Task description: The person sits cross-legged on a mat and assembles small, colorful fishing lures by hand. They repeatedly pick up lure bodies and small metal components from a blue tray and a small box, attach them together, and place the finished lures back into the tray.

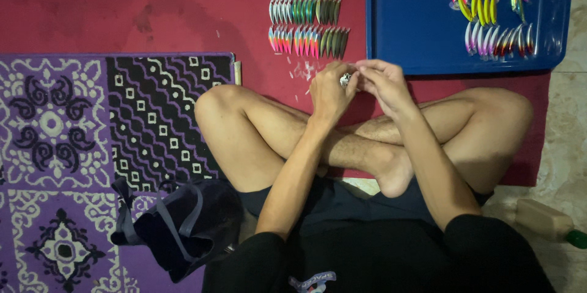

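While I watch from the head camera, a person sits cross-legged on a red mat (183,6), both hands raised just above the knees. Left hand (330,92) and right hand (384,85) meet fingertip to fingertip, both curled almost closed, pinching a small pale lure (346,79) between them. Too little of it shows to tell its shape. Judging from the grip, steady work here means keeping the piece pinched near both ends and close to the body.

Just beyond the hands lie three neat rows of coloured lures (306,12). At upper right, a blue tray (422,30) holds more lures, loosely grouped. A purple patterned rug (73,146) lies to the left, with a dark cloth bag (183,226) on it. Crossed legs crowd the space beneath the hands.
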